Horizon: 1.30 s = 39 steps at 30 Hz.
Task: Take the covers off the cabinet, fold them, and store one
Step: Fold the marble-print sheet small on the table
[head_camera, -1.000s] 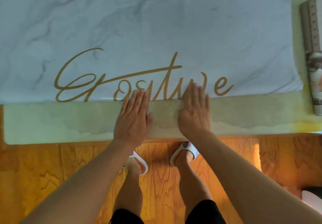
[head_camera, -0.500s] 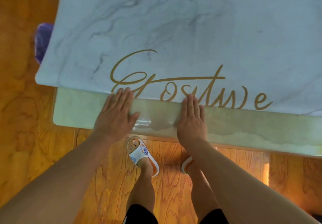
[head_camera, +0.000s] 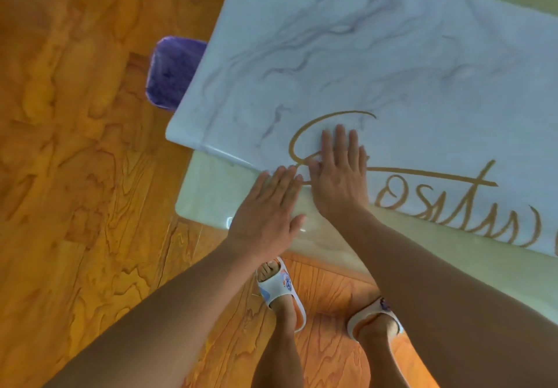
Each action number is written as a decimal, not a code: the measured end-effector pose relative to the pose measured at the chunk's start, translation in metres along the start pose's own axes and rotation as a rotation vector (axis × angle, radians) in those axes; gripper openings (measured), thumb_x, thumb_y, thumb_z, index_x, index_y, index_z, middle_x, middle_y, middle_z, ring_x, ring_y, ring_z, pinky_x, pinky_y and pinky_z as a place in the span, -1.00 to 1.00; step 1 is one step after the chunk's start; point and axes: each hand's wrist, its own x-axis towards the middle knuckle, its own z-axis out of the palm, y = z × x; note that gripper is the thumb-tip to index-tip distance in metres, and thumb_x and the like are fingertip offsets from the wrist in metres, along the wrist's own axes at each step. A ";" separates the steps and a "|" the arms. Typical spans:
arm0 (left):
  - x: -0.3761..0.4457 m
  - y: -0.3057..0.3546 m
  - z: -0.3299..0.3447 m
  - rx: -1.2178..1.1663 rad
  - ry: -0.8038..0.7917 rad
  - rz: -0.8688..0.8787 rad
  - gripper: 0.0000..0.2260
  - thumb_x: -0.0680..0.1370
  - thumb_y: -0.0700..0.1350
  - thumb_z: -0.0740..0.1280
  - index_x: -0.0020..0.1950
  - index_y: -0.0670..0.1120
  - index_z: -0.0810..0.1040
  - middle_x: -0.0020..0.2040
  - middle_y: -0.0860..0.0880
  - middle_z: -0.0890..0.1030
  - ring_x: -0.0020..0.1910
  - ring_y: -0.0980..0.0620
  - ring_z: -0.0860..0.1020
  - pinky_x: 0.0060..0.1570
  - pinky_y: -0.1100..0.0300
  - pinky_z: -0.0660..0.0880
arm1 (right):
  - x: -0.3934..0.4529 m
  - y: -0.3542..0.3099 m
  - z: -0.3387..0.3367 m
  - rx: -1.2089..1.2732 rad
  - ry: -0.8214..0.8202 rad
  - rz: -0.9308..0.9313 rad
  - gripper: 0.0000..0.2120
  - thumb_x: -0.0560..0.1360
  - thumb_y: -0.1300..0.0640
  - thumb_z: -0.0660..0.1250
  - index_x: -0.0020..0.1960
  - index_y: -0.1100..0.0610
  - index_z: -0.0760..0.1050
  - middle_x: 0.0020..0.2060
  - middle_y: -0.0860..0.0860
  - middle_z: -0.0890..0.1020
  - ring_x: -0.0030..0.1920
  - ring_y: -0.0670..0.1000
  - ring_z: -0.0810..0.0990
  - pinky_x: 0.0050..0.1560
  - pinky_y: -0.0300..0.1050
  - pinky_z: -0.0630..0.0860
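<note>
A white marble-patterned cover (head_camera: pixel 377 64) with gold script lettering lies spread over the cabinet top. Beneath it a pale green cover (head_camera: pixel 211 194) shows as a strip along the near edge. My left hand (head_camera: pixel 265 212) lies flat with straight fingers on the green strip, its fingertips at the marble cover's near edge. My right hand (head_camera: pixel 338 173) presses flat on the marble cover over the first gold letter, close beside the left hand. Neither hand grips anything.
A purple bin (head_camera: pixel 172 73) stands on the wooden floor (head_camera: pixel 75 176) by the cabinet's left end, partly hidden under the marble cover's corner. My feet in white sandals (head_camera: pixel 280 291) stand close to the cabinet's front edge.
Both hands have slid left along the near edge towards the cover's left corner and come together. The right hand moved up onto the marble cover. My view swung left, revealing the purple bin.
</note>
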 end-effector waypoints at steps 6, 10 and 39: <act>-0.013 -0.078 0.012 0.046 0.029 -0.038 -0.36 0.70 0.27 -0.18 0.67 -0.05 -0.18 0.67 -0.08 -0.20 0.63 -0.03 -0.28 0.61 -0.08 -0.12 | -0.001 0.000 0.022 -0.122 0.048 0.051 -0.40 0.68 -0.17 -0.20 0.64 0.02 -0.21 0.62 0.01 -0.26 0.59 0.03 -0.35 0.59 0.08 -0.26; -0.027 -0.095 0.020 -0.084 0.058 -0.329 -0.33 0.69 0.30 -0.17 0.66 -0.06 -0.22 0.65 -0.13 -0.26 0.62 -0.07 -0.31 0.61 -0.09 -0.14 | 0.000 -0.003 0.026 -0.165 0.049 0.058 -0.40 0.67 -0.18 -0.23 0.64 0.02 -0.25 0.61 0.00 -0.28 0.59 0.02 -0.37 0.60 0.10 -0.24; -0.001 -0.170 -0.026 -1.508 -0.067 -1.130 -0.43 0.55 0.43 0.19 0.17 0.00 0.66 0.06 -0.06 0.73 0.08 -0.12 0.68 0.23 -0.15 0.55 | 0.002 -0.003 0.030 -0.185 0.065 0.044 -0.39 0.67 -0.16 -0.19 0.65 0.04 -0.19 0.62 0.02 -0.24 0.60 0.05 -0.33 0.60 0.14 -0.16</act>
